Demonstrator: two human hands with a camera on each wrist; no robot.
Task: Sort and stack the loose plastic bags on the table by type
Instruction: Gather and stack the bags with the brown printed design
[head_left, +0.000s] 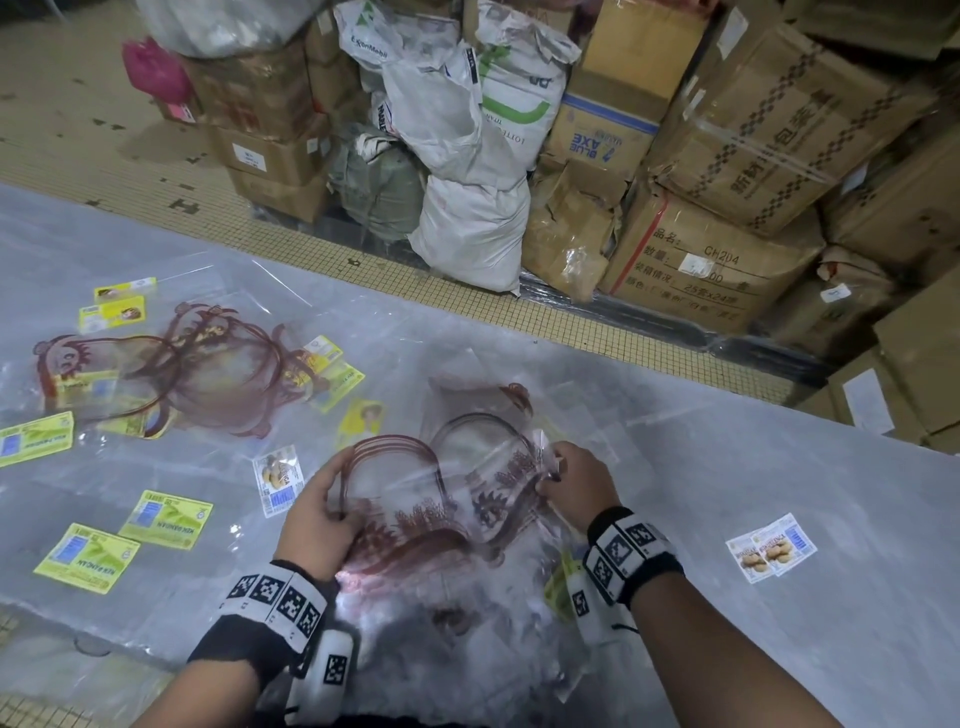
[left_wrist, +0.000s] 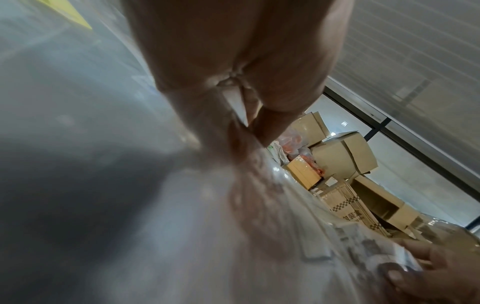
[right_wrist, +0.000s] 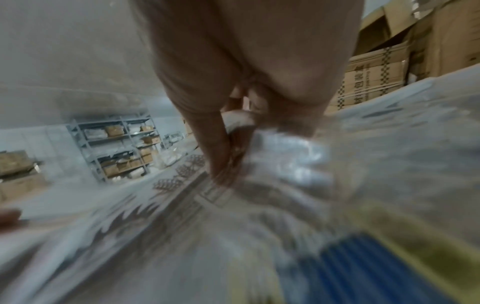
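Note:
A bundle of clear bags with dark red printed arches is held between both hands above the table. My left hand grips its left edge, fingers curled round the plastic. My right hand pinches the right edge. In the left wrist view the left hand's fingers close on the bags. The right wrist view shows the right hand's fingers pinching the blurred bundle. A loose heap of red-printed bags lies at the left. Bags with yellow-green labels lie at the near left.
The table wears a clear plastic sheet. Two biscuit-label bags lie at the right, another near my left hand. Cardboard boxes and white sacks stand on the tiled floor beyond the table.

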